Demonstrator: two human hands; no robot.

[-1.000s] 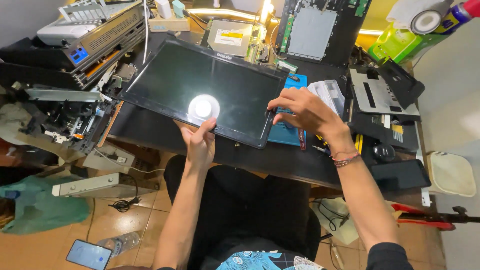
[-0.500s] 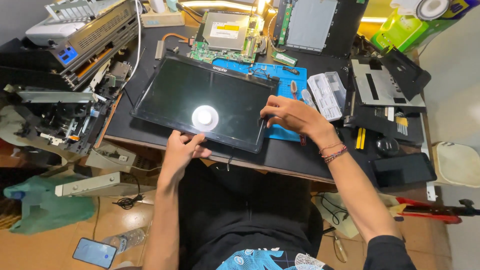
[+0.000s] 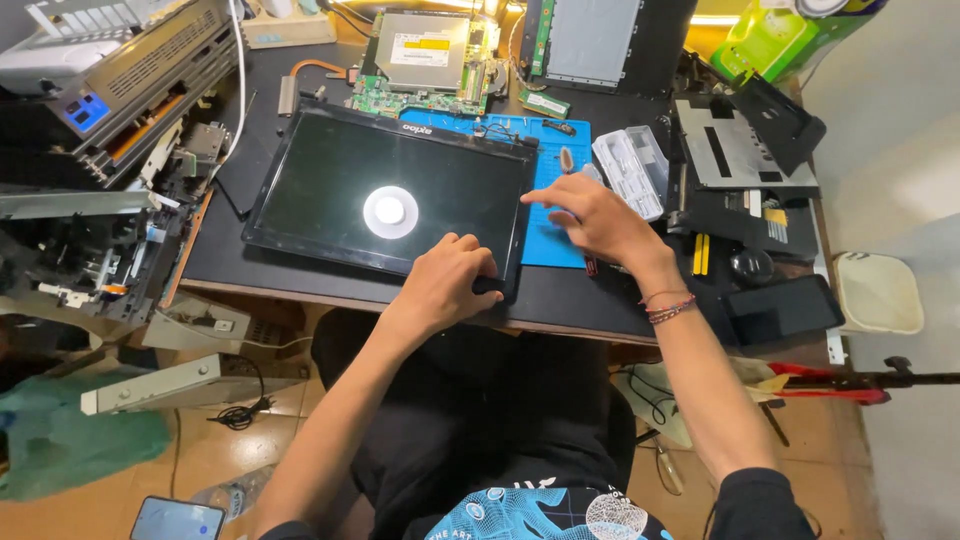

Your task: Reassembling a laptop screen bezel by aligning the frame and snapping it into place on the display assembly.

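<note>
A person seated at a cluttered black bench steadies a detached laptop screen panel, which lies flat, face up, with a lamp's glare on its glass. The left hand rests curled over the panel's near right corner, fingers pressing the bezel; whether it pinches anything cannot be told. The right hand hovers loosely spread over the blue work mat, beside a grey screw tray. The step looks like bezel work; the next move calls for careful prying at that corner
</note>
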